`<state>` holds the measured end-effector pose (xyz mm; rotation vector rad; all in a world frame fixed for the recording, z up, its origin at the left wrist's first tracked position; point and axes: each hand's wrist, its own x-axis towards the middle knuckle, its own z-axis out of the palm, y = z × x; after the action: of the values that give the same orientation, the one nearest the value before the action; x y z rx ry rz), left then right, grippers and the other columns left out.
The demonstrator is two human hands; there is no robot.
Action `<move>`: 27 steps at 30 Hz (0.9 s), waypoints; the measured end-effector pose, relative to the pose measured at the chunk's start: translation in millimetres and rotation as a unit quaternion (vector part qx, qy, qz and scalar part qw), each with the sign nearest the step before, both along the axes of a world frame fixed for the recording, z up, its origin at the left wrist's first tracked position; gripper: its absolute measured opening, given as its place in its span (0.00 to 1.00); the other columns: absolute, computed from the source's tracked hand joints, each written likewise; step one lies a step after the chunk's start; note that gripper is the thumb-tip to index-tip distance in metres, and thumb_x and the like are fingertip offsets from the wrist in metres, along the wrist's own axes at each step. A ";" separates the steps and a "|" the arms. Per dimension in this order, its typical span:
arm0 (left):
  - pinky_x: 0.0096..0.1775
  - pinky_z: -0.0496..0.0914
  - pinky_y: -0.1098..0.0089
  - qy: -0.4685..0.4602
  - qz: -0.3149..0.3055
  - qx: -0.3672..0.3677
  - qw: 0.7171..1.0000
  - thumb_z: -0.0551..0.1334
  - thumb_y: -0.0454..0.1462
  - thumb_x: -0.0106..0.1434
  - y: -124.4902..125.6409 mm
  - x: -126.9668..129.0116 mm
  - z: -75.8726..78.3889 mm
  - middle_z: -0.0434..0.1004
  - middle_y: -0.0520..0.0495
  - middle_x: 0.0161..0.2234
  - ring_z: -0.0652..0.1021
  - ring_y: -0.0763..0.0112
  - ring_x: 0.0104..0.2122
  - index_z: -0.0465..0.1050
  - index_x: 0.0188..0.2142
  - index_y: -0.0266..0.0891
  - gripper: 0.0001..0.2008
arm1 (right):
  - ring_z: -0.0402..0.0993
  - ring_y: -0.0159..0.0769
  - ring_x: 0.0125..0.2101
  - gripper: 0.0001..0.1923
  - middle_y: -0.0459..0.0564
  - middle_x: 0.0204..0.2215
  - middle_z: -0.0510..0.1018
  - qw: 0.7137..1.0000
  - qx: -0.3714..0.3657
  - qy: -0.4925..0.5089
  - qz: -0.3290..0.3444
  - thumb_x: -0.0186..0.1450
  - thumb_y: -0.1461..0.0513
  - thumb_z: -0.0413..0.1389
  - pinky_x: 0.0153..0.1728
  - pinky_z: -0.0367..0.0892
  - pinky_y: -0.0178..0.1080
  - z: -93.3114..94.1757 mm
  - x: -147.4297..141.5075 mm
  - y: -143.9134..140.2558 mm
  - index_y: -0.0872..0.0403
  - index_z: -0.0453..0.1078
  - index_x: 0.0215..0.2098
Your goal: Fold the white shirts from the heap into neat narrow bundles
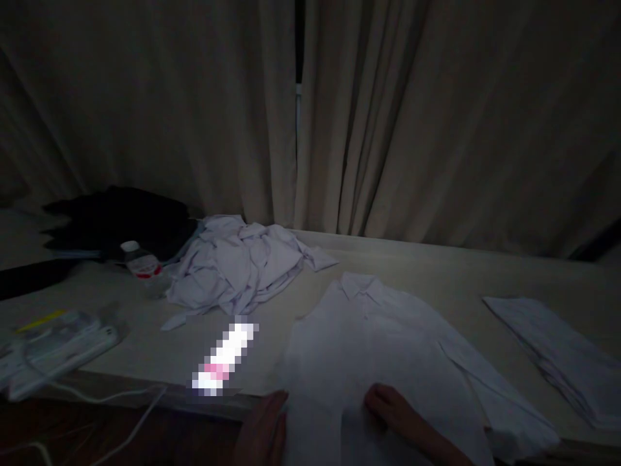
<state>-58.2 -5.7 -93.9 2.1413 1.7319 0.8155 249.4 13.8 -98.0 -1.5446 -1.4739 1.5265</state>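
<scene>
Pressing down at the bottom centre of the frame, your right hand (pixel 395 414) lies flat and open on the white shirt (pixel 378 349), fingers spread over the cloth and gripping nothing, seemingly to keep the fabric from sliding. Your left hand (pixel 264 430) sits at the shirt's left hem, just at the table (pixel 436 265) edge; it touches the cloth, but the dim light does not show whether its fingers pinch the hem or only rest there.

The shirt is spread flat with its collar pointing to the curtains (pixel 194 110), sleeves laid out to either side, which gives you its whole back to work on.

Left of centre, a crumpled pile of pale garments (pixel 237 265) waits near a plastic bottle (pixel 143 265) and some dark clothing (pixel 121 220). At the right edge, a folded pale piece (pixel 557 349) lies well apart from the pile, probably so that the two kinds stay separate. A steam iron (pixel 58 346) rests at the lower left, its cord trailing off the edge.
</scene>
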 end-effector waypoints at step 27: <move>0.40 0.64 0.65 0.076 0.050 -0.126 0.988 0.49 0.40 0.62 196.9 18.9 -11.0 0.76 0.44 0.34 0.74 0.64 0.37 0.73 0.33 0.39 0.15 | 0.73 0.36 0.33 0.09 0.52 0.30 0.78 0.950 0.141 -0.229 -0.156 0.57 0.57 0.55 0.35 0.64 0.35 -21.0 -39.0 298.2 0.55 0.70 0.28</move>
<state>-39.4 191.2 -104.9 2.0051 1.9150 0.4365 210.4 312.0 -118.9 -1.9198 -1.5104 0.7679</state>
